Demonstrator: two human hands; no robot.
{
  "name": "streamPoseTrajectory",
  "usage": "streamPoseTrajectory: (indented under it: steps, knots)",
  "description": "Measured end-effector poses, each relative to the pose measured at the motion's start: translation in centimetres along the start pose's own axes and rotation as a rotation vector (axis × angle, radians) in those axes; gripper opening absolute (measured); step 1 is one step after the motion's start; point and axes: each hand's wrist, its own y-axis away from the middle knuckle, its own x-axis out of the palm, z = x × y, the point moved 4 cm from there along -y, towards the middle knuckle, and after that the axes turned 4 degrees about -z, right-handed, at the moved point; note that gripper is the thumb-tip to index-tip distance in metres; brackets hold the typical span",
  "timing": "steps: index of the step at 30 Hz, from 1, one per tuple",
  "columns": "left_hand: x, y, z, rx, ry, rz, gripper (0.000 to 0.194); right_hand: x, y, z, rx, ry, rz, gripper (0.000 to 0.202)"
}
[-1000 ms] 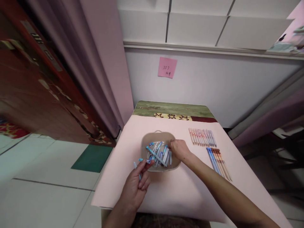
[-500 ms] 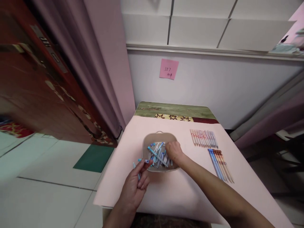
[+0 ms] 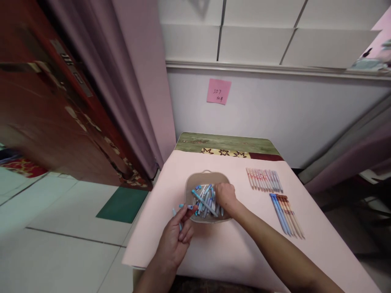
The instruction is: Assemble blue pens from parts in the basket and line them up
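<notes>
We listed a bin (image 3: 207, 177) of pens (image 3: 208, 202); left hand (image 3: 179, 232), pinching a blue tube (image 3: 188, 207) beside it — held clear, seemingly, of the jumble; right hand (image 3: 226, 196) inside, grip hidden, so we could not tell; two pen rows (image 3: 264, 180) — apparently laid by colour.

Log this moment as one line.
left hand: holding bluish pens; right hand: in bin, fingertips hidden; bin: loose pens inside; table: two pen groups right of bin

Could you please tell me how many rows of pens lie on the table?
2: a pale row farther back and a blue-and-brown row nearer, both right of the bin.
</notes>
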Motion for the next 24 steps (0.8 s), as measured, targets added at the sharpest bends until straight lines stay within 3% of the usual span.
streamPoseTrajectory:
  steps: [4, 6, 8, 11, 18, 24]
  knots:
    - [0.2, 0.0, 0.2, -0.033, 0.032, 0.011, 0.013, -2.2, 2.4, -0.9, 0.013, -0.123, -0.148, 0.022]
    - [0.4, -0.2, 0.5, -0.066, 0.041, 0.019, 0.014, -3.7, 4.6, -0.3, -0.092, -0.521, -0.377, 0.017]
    - [0.6, -0.3, 0.8, -0.092, 0.034, 0.025, 0.014, -4.6, 6.9, 0.6, -0.195, -0.836, -0.526, 0.016]
    - [0.9, -0.5, 1.3, -0.111, 0.01, 0.053, 0.015, -5.3, 9.2, 2.1, -0.307, -0.981, -0.649, 0.01]
    - [0.8, -0.1, 1.7, -0.07, -0.007, 0.058, 0.014, -5.0, 9.8, 3.1, -0.435, -0.84, -0.743, 0.01]
    - [0.7, 0.4, 1.7, -0.034, -0.006, 0.079, 0.02, -4.6, 10.4, 3.0, -0.435, -0.896, -0.7, 0.012]
